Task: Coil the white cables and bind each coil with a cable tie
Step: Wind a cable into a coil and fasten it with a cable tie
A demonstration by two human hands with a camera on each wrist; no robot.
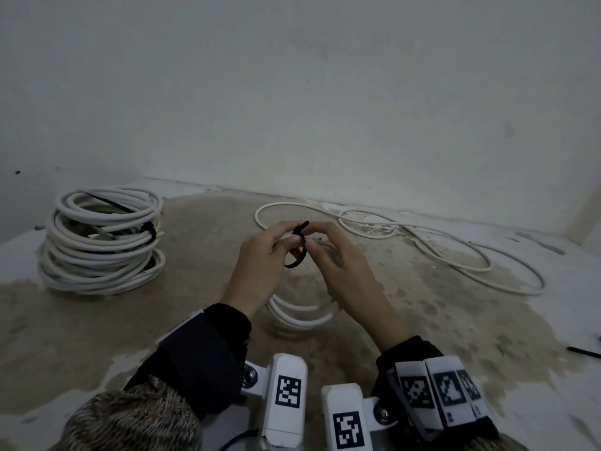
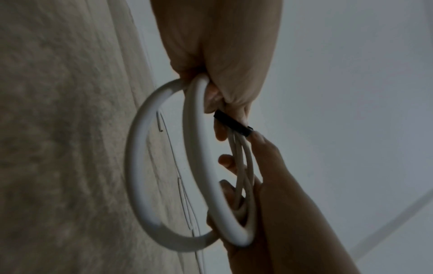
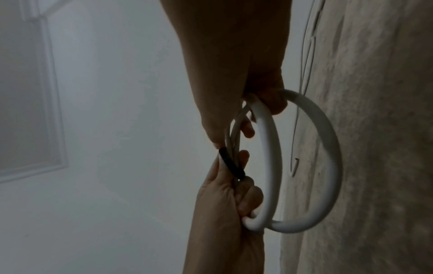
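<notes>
Both hands hold a small coil of white cable (image 1: 302, 315) upright above the floor. A black cable tie (image 1: 298, 244) loops around the top of the coil, its tail sticking up between the hands. My left hand (image 1: 287, 237) grips the coil's top strands (image 2: 199, 111) with curled fingers, the thumb against the tie (image 2: 232, 124). My right hand (image 1: 317, 237) pinches the tie (image 3: 230, 163) from the other side, and its lower fingers reach through the coil (image 3: 269, 148). Where the tie's head sits is hidden by the fingertips.
A stack of bound white cable coils (image 1: 100, 242) stands on the floor at the left. Loose white cable (image 1: 422, 245) sprawls along the wall at the right. Spare black cable ties (image 1: 585, 352) lie at the right edge. The wall (image 1: 292, 92) is close behind.
</notes>
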